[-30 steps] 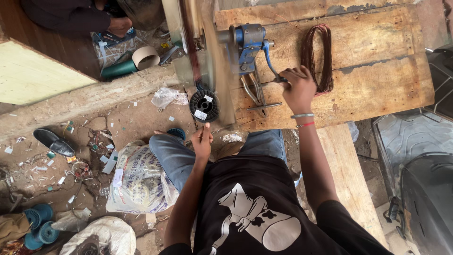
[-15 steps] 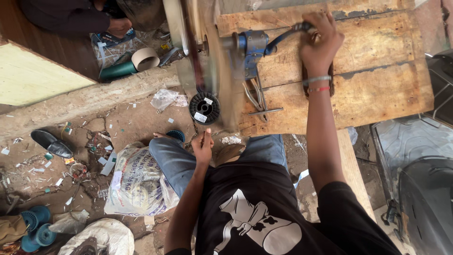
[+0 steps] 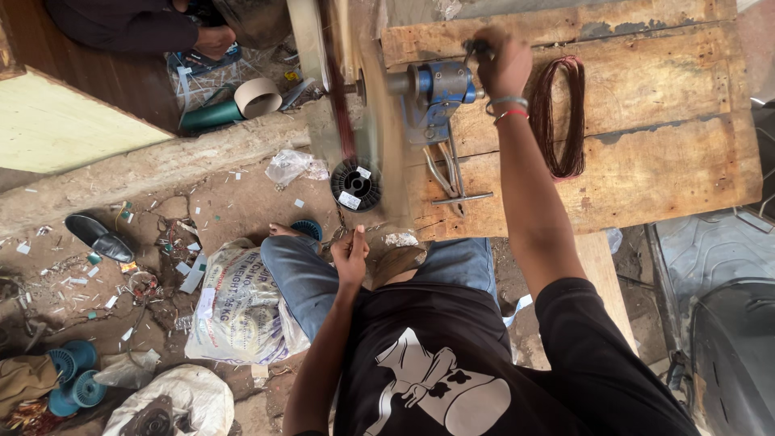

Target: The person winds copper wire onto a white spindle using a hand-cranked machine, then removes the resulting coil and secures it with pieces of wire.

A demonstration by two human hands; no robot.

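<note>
Gripping crank handle [image 3: 476, 50], copper wire coil [image 3: 559, 117] beside, black spool [image 3: 356, 184] below

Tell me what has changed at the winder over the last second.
The right hand, gripping the crank handle of the blue winding machine, swung it from low on the bench up to the top. The left hand stayed pinched by the knee below the black spool; the copper wire coil hasn't moved.

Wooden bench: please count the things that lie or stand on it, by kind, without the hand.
Blue crank winder: 1
Coil of reddish-brown wire: 1
Bunch of grey metal tools: 1 (pieces overlap too much to count singly)
Total: 3
</note>
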